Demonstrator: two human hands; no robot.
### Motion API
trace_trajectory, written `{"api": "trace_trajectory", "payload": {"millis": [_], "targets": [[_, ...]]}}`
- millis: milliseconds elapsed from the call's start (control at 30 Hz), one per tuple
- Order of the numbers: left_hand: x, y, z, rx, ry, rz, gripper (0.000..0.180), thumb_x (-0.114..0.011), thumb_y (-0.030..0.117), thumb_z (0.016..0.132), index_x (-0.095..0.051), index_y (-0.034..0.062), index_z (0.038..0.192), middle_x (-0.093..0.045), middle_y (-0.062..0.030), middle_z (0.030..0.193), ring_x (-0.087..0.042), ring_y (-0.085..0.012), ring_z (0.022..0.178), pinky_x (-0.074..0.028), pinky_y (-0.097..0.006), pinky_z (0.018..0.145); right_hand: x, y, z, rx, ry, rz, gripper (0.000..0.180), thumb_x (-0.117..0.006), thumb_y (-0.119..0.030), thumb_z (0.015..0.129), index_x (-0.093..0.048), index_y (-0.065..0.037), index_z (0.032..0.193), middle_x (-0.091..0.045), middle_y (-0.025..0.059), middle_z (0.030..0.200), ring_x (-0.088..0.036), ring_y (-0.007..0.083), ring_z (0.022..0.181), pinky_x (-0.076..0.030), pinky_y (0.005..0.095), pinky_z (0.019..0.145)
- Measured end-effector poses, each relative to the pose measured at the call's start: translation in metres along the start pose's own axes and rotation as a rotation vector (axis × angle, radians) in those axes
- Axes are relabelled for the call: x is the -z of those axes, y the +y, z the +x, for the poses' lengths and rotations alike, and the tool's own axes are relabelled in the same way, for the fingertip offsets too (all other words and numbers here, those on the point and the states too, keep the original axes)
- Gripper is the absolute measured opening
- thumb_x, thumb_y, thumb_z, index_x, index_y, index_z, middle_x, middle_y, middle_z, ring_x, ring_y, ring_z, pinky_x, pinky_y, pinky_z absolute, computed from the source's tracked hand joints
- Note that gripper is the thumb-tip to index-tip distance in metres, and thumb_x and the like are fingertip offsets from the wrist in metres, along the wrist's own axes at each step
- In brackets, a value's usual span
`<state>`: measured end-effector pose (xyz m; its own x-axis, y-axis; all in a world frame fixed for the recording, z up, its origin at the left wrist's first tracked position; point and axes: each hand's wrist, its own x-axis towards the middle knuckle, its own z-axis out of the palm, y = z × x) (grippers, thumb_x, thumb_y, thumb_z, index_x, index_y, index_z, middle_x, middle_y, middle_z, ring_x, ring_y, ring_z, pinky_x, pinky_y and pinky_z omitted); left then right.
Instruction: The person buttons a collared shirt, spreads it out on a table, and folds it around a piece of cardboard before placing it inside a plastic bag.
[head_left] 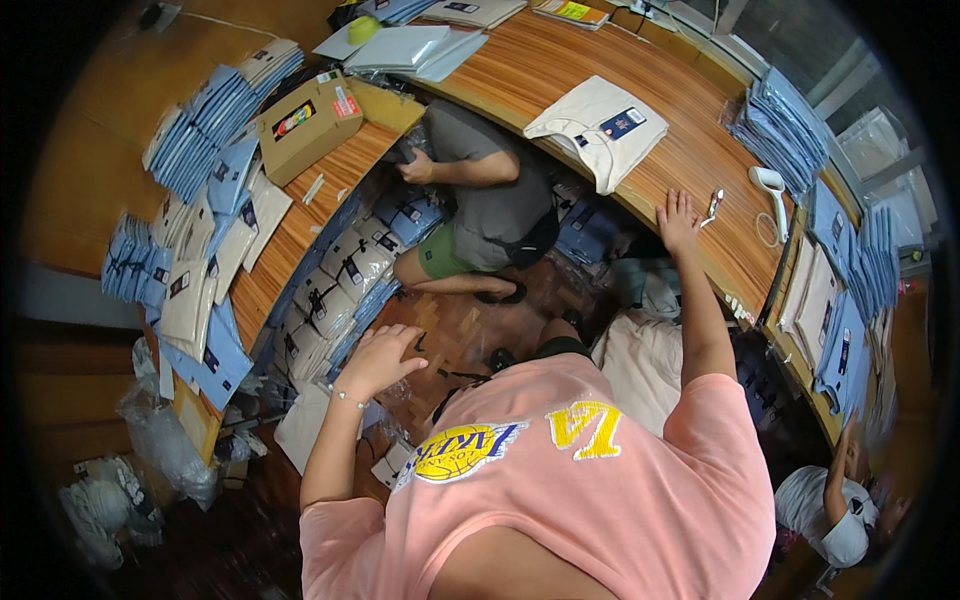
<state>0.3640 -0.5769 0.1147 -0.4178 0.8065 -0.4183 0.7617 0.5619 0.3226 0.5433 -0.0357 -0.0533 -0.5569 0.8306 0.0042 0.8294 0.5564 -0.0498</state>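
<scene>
My right hand point(679, 222) lies with spread fingers on the striped wooden table point(690, 150), holding nothing. Just right of it is a small white and metal tool point(713, 205), whose kind I cannot make out. A folded cream shirt point(600, 130) with a dark blue tag rests on the table, to the left of and beyond that hand. My left hand point(380, 360) hangs in the air over the floor, fingers loosely apart and with nothing in them. Near it, under the left table, are bundles of packed cream shirts point(318, 300) tied with dark bands.
A person in grey point(480, 180) crouches in the gap between the tables. On the left stand a cardboard box point(310, 125) and stacks of blue packed shirts point(205, 125). A white handheld scanner point(768, 182) is at the right. Another person point(830, 510) is at the lower right.
</scene>
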Motion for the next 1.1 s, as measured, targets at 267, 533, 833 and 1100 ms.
{"api": "trace_trajectory", "payload": {"millis": [267, 533, 833, 1100], "targets": [[0.016, 0.045, 0.108, -0.316, 0.007, -0.106, 0.052, -0.062, 0.033, 0.080, -0.050, 0.0045, 0.121, -0.055, -0.0177, 0.115, -0.050, -0.0337, 0.109, -0.038, -0.039, 0.093, 0.004, -0.012, -0.011, -0.022, 0.113, 0.019, 0.057, -0.029, -0.044, 0.091, -0.025, -0.018, 0.142, -0.018, 0.0060, 0.149, -0.015, 0.0206, 0.138, -0.009, 0.0529, 0.109], [0.060, 0.114, 0.282, -0.590, 0.240, -0.003, 0.049, -0.062, 0.027, 0.080, -0.048, 0.0054, 0.122, -0.046, -0.0183, 0.124, -0.044, -0.0342, 0.115, -0.038, -0.041, 0.095, 0.010, -0.012, -0.016, -0.018, 0.162, 0.009, 0.056, -0.032, -0.043, 0.091, -0.029, -0.018, 0.140, -0.022, 0.0073, 0.148, -0.019, 0.0226, 0.137, -0.012, 0.0522, 0.109], [0.024, 0.120, 0.382, -0.419, 0.598, 0.297, 0.052, -0.065, 0.020, 0.076, -0.048, 0.0105, 0.124, -0.042, -0.0148, 0.128, -0.037, -0.0303, 0.122, -0.029, -0.052, 0.099, 0.008, -0.010, -0.015, 0.010, 0.229, 0.038, 0.056, -0.036, -0.042, 0.089, -0.032, -0.017, 0.139, -0.025, 0.0090, 0.146, -0.021, 0.0242, 0.136, -0.012, 0.0536, 0.108], [0.018, 0.085, 0.387, -0.612, 0.744, 0.110, 0.042, -0.059, 0.003, 0.074, -0.052, 0.0084, 0.114, -0.050, -0.0099, 0.114, -0.042, -0.0292, 0.115, -0.032, -0.046, 0.097, 0.005, -0.013, -0.016, 0.018, 0.226, 0.012, 0.055, -0.036, -0.041, 0.089, -0.032, -0.017, 0.139, -0.025, 0.0089, 0.146, -0.021, 0.0238, 0.136, -0.011, 0.0535, 0.108]]}}
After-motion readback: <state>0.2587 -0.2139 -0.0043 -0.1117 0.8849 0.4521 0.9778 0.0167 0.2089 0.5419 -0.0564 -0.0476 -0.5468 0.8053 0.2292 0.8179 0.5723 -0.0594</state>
